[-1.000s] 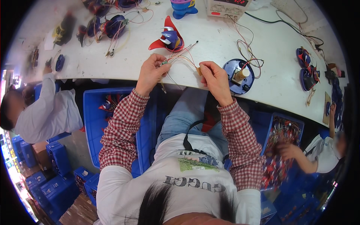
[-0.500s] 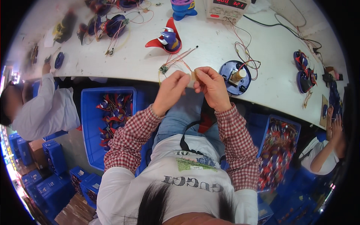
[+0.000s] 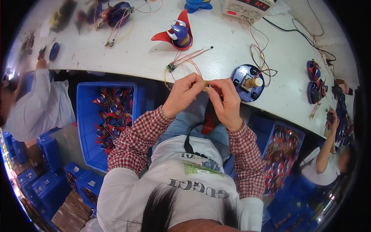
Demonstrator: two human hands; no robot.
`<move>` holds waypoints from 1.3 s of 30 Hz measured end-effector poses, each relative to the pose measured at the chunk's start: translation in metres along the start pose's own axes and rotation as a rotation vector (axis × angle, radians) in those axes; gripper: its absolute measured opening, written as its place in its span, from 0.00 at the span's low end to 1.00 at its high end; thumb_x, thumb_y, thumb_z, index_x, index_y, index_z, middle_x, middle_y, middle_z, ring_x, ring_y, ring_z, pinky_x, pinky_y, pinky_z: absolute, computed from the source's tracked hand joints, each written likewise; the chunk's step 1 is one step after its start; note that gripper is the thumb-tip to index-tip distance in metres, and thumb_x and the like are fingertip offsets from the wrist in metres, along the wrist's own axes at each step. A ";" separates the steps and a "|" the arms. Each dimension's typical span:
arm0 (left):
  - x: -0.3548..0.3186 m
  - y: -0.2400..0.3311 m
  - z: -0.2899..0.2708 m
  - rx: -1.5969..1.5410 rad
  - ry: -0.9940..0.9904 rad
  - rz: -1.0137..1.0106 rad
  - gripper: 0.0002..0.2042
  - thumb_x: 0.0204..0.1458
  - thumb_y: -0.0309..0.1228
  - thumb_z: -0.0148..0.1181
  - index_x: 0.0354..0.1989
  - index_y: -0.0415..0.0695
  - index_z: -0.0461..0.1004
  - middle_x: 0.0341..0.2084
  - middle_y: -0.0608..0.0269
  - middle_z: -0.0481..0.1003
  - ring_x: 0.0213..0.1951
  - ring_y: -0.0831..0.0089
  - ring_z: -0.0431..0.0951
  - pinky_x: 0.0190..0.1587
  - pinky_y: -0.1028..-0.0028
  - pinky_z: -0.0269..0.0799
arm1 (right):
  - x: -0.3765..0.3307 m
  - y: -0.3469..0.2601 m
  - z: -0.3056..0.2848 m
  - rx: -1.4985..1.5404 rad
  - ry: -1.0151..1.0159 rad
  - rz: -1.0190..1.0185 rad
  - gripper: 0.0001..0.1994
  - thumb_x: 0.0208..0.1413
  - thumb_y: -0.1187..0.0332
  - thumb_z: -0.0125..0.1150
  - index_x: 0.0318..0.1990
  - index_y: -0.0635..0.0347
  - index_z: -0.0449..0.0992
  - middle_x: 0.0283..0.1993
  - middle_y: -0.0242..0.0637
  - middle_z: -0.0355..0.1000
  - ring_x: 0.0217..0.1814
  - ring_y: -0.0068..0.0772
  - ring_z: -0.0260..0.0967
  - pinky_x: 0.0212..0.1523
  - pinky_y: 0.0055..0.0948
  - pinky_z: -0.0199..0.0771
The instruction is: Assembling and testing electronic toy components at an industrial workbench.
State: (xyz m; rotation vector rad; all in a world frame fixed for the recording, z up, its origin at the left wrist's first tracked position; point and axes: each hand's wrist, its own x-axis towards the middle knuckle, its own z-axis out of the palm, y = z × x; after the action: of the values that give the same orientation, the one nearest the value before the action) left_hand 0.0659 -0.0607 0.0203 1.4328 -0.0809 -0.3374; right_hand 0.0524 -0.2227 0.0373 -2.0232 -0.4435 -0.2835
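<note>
I see from my remote view left hand [image 3: 183, 94] and right hand [image 3: 227, 101] equally near: fingers pinched closed on a small tan piece [image 3: 207, 85] at the tabletop's [image 3: 135, 58] near edge, long axis hidden; red wires [image 3: 196, 67] lead leftward, inward to a circuit board [image 3: 171, 67].

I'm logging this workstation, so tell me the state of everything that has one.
Left hand, fingers closed on a small tan piece
Right hand, fingers closed on it too
Power supply, on, display lit
Circuit board, wires attached
Round blue base, lying flat
Left blue bin, open, partly filled
</note>
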 end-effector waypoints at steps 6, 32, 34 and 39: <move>-0.002 -0.005 -0.002 0.075 -0.046 0.078 0.06 0.56 0.28 0.52 0.29 0.41 0.71 0.19 0.71 0.67 0.20 0.86 0.63 0.22 0.89 0.56 | -0.005 0.009 0.004 0.109 -0.024 0.126 0.10 0.49 0.79 0.62 0.41 0.64 0.74 0.39 0.37 0.67 0.28 0.26 0.63 0.26 0.21 0.65; -0.002 -0.004 0.005 -0.067 0.019 -0.048 0.06 0.54 0.26 0.53 0.26 0.41 0.71 0.15 0.72 0.65 0.18 0.87 0.60 0.21 0.88 0.55 | -0.020 0.013 0.011 -0.161 0.064 -0.158 0.10 0.49 0.81 0.59 0.41 0.64 0.75 0.35 0.38 0.70 0.31 0.32 0.66 0.32 0.23 0.68; -0.002 -0.002 0.003 -0.038 -0.005 -0.043 0.06 0.54 0.26 0.53 0.26 0.41 0.70 0.15 0.72 0.65 0.18 0.87 0.60 0.21 0.88 0.55 | -0.016 0.008 0.011 -0.143 0.068 -0.113 0.09 0.50 0.81 0.59 0.40 0.64 0.75 0.35 0.38 0.69 0.30 0.32 0.65 0.31 0.23 0.68; -0.001 0.000 0.001 0.037 -0.068 -0.028 0.05 0.53 0.26 0.53 0.25 0.42 0.70 0.15 0.73 0.64 0.18 0.86 0.60 0.21 0.87 0.55 | -0.009 0.004 0.010 -0.092 0.072 0.009 0.06 0.51 0.79 0.59 0.37 0.64 0.74 0.32 0.38 0.68 0.28 0.32 0.64 0.28 0.24 0.67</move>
State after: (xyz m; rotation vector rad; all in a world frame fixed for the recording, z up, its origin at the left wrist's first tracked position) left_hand 0.0644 -0.0611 0.0206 1.4599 -0.1230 -0.4092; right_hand 0.0462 -0.2177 0.0263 -2.0966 -0.3821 -0.3763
